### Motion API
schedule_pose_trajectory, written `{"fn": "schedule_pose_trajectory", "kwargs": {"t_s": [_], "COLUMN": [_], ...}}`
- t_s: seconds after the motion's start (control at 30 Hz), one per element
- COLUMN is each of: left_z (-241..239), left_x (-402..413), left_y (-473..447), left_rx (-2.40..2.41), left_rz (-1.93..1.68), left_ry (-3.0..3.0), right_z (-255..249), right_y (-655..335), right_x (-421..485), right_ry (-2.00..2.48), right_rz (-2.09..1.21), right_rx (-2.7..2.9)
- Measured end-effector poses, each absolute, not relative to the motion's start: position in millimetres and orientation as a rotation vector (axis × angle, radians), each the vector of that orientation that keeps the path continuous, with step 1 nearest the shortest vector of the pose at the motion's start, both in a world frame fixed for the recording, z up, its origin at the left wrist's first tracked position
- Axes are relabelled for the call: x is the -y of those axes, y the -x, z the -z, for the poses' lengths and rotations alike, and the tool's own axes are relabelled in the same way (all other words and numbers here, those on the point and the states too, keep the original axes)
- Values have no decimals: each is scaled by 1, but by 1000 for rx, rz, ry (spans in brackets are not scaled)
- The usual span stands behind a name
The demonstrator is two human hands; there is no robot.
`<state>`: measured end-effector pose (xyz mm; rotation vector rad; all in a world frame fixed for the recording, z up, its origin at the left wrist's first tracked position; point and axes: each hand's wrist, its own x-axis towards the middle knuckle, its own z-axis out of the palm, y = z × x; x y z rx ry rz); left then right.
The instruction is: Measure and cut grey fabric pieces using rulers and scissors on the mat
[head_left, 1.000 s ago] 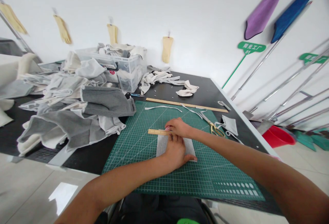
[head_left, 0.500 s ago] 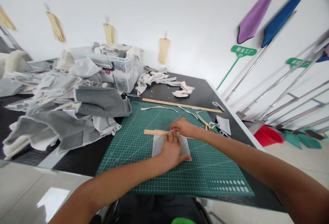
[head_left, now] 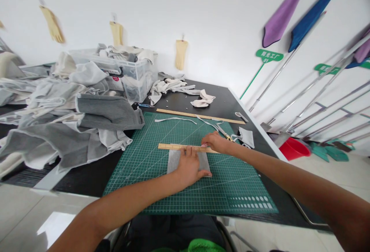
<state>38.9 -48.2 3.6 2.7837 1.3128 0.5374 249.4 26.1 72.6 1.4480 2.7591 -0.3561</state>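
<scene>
My left hand [head_left: 188, 168] lies spread over a grey cloth piece [head_left: 173, 161], its fingertips on a short wooden ruler [head_left: 167, 146] and its thumb out to the right. The ruler runs along the cloth's far edge and partly covers it. At the ruler's right part, my right hand [head_left: 215, 142] has its fingers pinched round a small pinkish thing [head_left: 204, 145], too small and covered to name. The cloth rests on a green cutting mat [head_left: 138, 182]. Just beyond my right hand are scissors [head_left: 225, 133], partly hidden by it.
Grey and white cloths [head_left: 66, 109] are heaped at the left, beside a clear plastic box [head_left: 138, 78] of cloth. A long wooden strip [head_left: 185, 113] lies behind a white cloth strip [head_left: 176, 119]. At the right sits a white scrap [head_left: 246, 137]; a red bucket [head_left: 295, 149] stands on the floor.
My right hand has slid to the right along the ruler, away from my left hand's fingers. The left hand stays on the cloth and ruler. The whole view has shifted slightly.
</scene>
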Motion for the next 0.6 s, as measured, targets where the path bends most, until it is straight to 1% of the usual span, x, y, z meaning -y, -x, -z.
{"fn": "schedule_pose_trajectory", "kwargs": {"t_s": [0.23, 0.6], "left_z": [1, -3], "left_x": [48, 47], "left_y": [-41, -40], "left_rx": [-1346, -1353], "left_rz": [-496, -465], "left_ry": [-2808, -2828], "right_z": [-71, -64], "right_y": [-265, -258], "right_x": [-20, -21], "right_ry": [-1530, -1603], "right_rz": [416, 614], "right_rx": [-2761, -2817]}}
